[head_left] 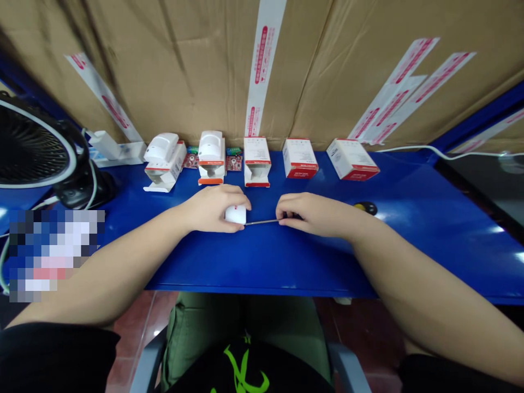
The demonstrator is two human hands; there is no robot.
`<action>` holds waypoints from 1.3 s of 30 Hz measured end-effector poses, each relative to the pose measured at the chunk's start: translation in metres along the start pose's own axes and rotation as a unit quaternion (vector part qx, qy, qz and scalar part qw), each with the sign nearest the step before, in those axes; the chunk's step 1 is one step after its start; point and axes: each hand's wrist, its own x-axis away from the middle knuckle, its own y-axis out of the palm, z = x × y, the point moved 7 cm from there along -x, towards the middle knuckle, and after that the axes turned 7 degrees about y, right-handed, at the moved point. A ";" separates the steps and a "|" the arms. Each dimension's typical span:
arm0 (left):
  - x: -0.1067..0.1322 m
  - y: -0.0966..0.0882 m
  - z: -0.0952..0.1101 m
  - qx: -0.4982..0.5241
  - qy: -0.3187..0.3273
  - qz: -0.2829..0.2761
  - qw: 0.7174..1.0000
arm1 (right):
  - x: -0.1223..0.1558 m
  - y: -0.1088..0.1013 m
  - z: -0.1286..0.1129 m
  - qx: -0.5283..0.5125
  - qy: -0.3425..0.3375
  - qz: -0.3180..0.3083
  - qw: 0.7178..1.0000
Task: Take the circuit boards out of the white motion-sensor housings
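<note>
In the head view my left hand (219,208) is closed around a small white detector (236,214) with a rounded body, low over the blue table. My right hand (298,212) pinches a screwdriver (262,222), of which only the thin metal shaft shows between the hands. Its tip meets the lower right edge of the detector. The fingers hide the rest of the tool. Behind my right forearm lies a black and yellow object (365,207), partly covered; whether it joins the shaft I cannot tell.
Along the cardboard wall stand two open boxes with white detectors (210,144) on top, an open box (257,158) and two closed boxes (301,158). Red circuit boards (234,163) sit between some. A black fan (35,144) and power strip (123,154) are at left.
</note>
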 end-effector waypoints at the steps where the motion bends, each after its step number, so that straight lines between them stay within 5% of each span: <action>1: 0.001 -0.002 -0.002 0.011 0.007 0.009 1.000 | 0.001 -0.002 0.002 0.009 0.011 0.008 1.000; 10: 0.004 -0.014 -0.007 0.035 0.052 0.070 0.996 | 0.000 -0.010 0.018 0.006 0.022 0.060 0.998; 39: 0.002 -0.006 0.005 -0.094 0.022 0.028 0.995 | 0.000 -0.009 0.006 0.022 0.044 0.058 0.997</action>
